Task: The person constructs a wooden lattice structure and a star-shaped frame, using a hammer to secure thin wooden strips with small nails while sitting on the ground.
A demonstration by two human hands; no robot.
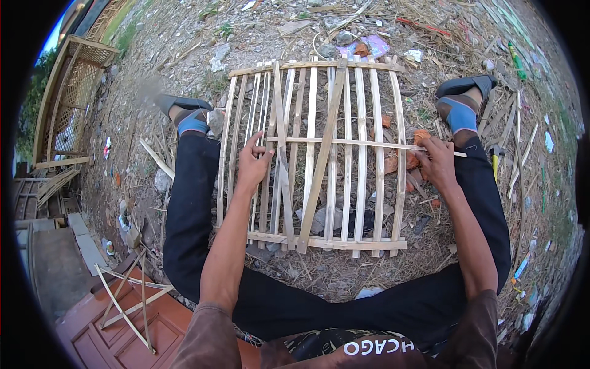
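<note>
Between my outstretched legs lies a wooden slat panel [351,244], with several upright slats joined to a rail at the far end and one at the near end. A thin wooden strip [362,142] crosses its middle from side to side. My right hand [437,161] is closed on that strip near its right end, beside the panel's right edge. Over the left slats, my left hand [253,165] has thumb and forefinger apart, close to the strip's left end. A wider slat [323,154] slants across the panel under the strip, and another slanting slat [282,160] is left of it.
A hammer [495,161] with a yellow handle lies right of my right leg. Broken bricks [391,163] and stones show under and beside the panel. At lower left, loose strips [126,313] rest on a reddish-brown panelled door [92,341]. A lattice panel [72,101] stands at far left.
</note>
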